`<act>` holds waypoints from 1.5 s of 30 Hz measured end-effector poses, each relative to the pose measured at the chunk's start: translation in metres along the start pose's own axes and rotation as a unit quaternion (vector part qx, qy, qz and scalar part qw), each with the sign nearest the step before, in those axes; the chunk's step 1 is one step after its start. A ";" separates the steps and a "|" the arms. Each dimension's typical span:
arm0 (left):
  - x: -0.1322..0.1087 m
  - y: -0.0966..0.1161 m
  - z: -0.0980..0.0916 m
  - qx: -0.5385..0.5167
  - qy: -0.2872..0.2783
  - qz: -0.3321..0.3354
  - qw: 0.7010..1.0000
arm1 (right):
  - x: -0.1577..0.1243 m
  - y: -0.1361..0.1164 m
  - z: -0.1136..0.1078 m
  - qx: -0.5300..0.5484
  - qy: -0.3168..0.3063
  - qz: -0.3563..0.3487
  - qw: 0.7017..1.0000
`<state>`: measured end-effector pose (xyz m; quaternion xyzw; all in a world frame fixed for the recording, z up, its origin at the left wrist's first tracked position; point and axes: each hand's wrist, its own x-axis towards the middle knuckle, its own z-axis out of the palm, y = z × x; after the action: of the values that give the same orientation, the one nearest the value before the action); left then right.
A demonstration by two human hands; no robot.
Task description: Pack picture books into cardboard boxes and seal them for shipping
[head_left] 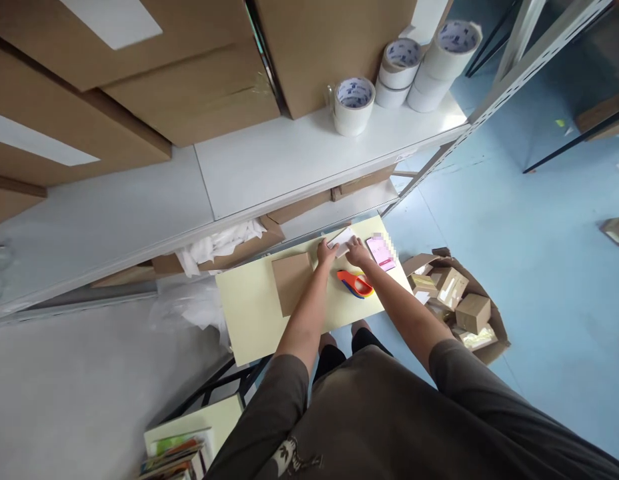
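Both my hands are at the far edge of a small pale yellow table. Between them lies a small white rectangular item, flat like a thin box or a pad; which one I cannot tell. My left hand grips its left end with the fingers closed. At its right end, my right hand presses on it with curled fingers. Just below the right hand rests an orange and blue tape dispenser. A phone with a pink screen lies right of it. Beside my left forearm is a brown cardboard box.
A grey shelf with large cartons and tape rolls runs beyond the table. On the floor at right stands an open carton of small boxes. Plastic wrap hangs at left, near books on a lower surface.
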<state>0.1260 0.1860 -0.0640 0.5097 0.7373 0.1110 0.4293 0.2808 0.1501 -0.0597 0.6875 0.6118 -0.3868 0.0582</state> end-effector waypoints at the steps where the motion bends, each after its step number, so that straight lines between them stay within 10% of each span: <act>1: 0.002 0.001 0.002 0.013 0.009 -0.001 1.000 | 0.000 -0.002 0.001 -0.005 0.000 -0.001 1.000; 12: 0.000 0.000 -0.014 0.074 0.029 0.010 0.997 | -0.019 0.007 0.000 0.064 0.075 -0.087 0.991; 18: -0.012 0.005 -0.020 -0.006 0.043 0.099 0.994 | -0.014 0.006 -0.013 0.220 0.171 -0.004 0.960; 31: -0.002 0.044 -0.106 -0.052 -0.216 0.320 0.921 | -0.042 0.032 -0.075 0.526 0.218 -0.052 0.820; 40: -0.018 0.100 -0.116 -0.048 -0.327 0.272 0.904 | -0.076 0.022 -0.113 0.260 0.256 -0.107 0.925; 45: -0.034 0.114 -0.128 -0.055 -0.309 0.273 0.909 | -0.071 -0.011 -0.147 0.082 0.117 -0.266 0.953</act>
<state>0.1090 0.2439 0.0999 0.6751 0.3927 0.1013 0.6162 0.3424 0.1774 0.0890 0.5426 0.7413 -0.3538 -0.1757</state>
